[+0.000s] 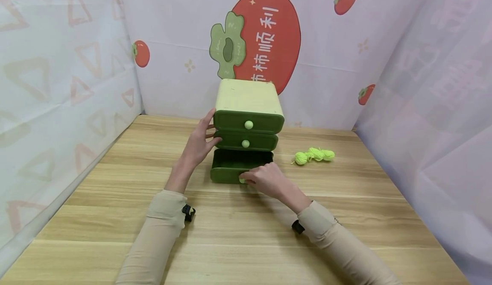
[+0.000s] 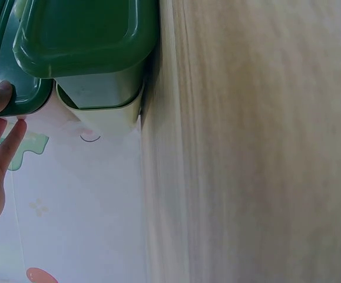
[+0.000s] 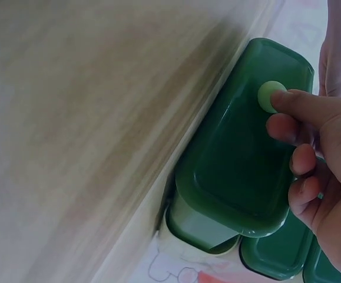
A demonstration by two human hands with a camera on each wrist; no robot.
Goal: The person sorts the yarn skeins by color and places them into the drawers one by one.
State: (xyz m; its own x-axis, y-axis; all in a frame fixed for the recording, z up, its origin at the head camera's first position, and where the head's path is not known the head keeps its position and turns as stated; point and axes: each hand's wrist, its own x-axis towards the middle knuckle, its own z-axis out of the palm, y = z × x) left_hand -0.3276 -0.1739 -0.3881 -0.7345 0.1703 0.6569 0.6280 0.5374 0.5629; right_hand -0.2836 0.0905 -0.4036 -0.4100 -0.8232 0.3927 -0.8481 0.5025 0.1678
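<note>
A small drawer cabinet (image 1: 249,97) with a cream top and three dark green drawer fronts stands on the table. Its bottom drawer (image 1: 224,175) is pulled out and its inside looks dark; the upper two sit closed. My right hand (image 1: 267,179) pinches the round pale green knob (image 3: 271,96) of that bottom drawer between thumb and forefinger, the other fingers curled. At the cabinet's left side is my left hand (image 1: 200,142), its fingers along the side and its thumb (image 2: 4,94) against the edge of the middle drawer front.
Bright yellow-green yarn bundles (image 1: 315,155) lie on the wooden table (image 1: 230,242), right of the cabinet. Behind is a cloth backdrop (image 1: 173,41) printed with persimmons, and pale cloth walls close off both sides.
</note>
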